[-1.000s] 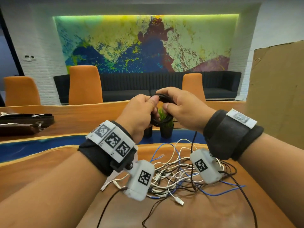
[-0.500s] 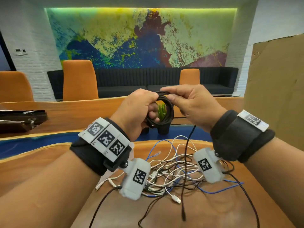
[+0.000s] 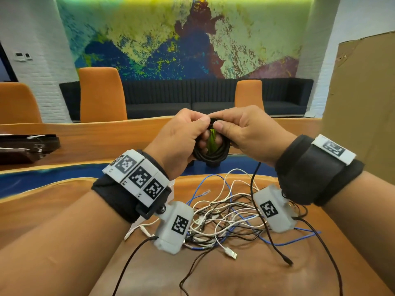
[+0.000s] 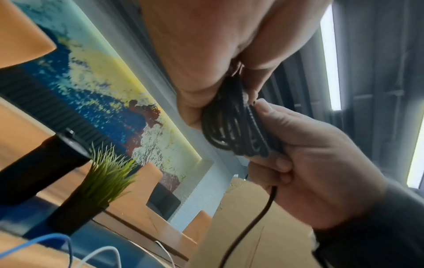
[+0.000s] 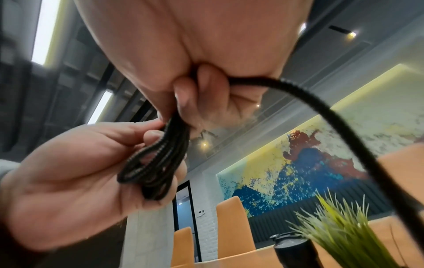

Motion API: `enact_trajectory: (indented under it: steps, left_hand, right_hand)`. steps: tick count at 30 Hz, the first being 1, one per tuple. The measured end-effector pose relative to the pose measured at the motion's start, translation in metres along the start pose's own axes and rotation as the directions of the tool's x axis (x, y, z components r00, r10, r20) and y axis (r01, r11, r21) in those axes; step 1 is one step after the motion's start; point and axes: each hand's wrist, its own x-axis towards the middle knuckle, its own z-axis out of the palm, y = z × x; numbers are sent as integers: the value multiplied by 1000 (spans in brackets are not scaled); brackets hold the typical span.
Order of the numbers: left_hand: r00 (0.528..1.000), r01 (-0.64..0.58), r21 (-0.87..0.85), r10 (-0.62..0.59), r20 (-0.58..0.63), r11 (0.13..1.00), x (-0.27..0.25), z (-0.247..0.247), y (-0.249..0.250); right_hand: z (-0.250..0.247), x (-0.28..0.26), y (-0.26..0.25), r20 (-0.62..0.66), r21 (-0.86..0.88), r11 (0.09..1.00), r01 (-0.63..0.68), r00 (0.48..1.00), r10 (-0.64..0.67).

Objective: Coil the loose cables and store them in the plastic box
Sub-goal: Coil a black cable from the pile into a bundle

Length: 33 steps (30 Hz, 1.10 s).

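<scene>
Both hands are raised above the table with a small coil of black braided cable (image 3: 210, 153) between them. My left hand (image 3: 181, 137) grips the coil's left side; in the right wrist view its fingers (image 5: 91, 163) curl under the loops (image 5: 151, 168). My right hand (image 3: 245, 133) pinches the coil's top and holds the cable's free tail (image 3: 259, 212), which hangs to the table with its plug (image 3: 287, 261) near the wood. In the left wrist view the right hand (image 4: 309, 163) wraps the coil (image 4: 234, 127). A tangled pile of white, blue and black cables (image 3: 226, 218) lies below. No plastic box is in view.
The wooden table (image 3: 235, 278) has a blue band (image 3: 42, 180) across it. A small potted grass plant (image 4: 101, 181) and a black cylinder (image 4: 34, 168) stand behind the coil. A cardboard sheet (image 3: 363, 103) rises at the right; dark trays (image 3: 25, 148) lie at the left.
The hands have drawn closer at the coil's top, and another turn of cable has gone onto the coil. The free tail has shortened, its plug end lifted nearer across the table.
</scene>
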Motion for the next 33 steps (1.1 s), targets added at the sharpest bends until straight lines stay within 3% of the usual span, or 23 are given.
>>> enact_trajectory:
  steps: [4, 8, 10, 12, 14, 15, 19, 24, 29, 33]
  left_hand:
    - [999, 33, -47, -34, -23, 998, 2, -1, -4]
    - [979, -147, 300, 182, -93, 943, -1, 2, -10]
    - [971, -198, 339, 231, -60, 920, -3, 2, -14]
    - [993, -105, 84, 109, -42, 991, -6, 0, -8]
    - [999, 24, -220, -15, 43, 975, -7, -2, 0]
    - [995, 69, -290, -44, 92, 955, -7, -4, 4]
    - [966, 186, -326, -112, 233, 927, -8, -5, 15]
    - [992, 119, -239, -124, -9, 964, -4, -7, 17]
    - [983, 9, -121, -31, -184, 993, 8, -47, 36]
    - [969, -57, -99, 31, -246, 993, 17, -79, 53]
  right_hand:
    - [5, -2, 4, -61, -158, 984, 77, 994, -88]
    - [6, -2, 7, -210, -109, 994, 30, 976, -53]
    - [6, -4, 9, -230, -74, 997, 5, 973, -22]
    - [5, -7, 10, -207, 0, 1000, -4, 978, 4]
    - [3, -8, 9, -197, 102, 995, -1, 980, 22]
    - [2, -7, 8, -199, 148, 989, -2, 980, 32]
    - [-1, -10, 7, -162, 204, 979, 11, 987, 23]
    - [-9, -16, 6, -115, 235, 970, -69, 989, 98]
    - [-42, -41, 42, -156, -157, 976, -149, 980, 124]
    - [-53, -74, 87, -82, -508, 795, -332, 937, 339]
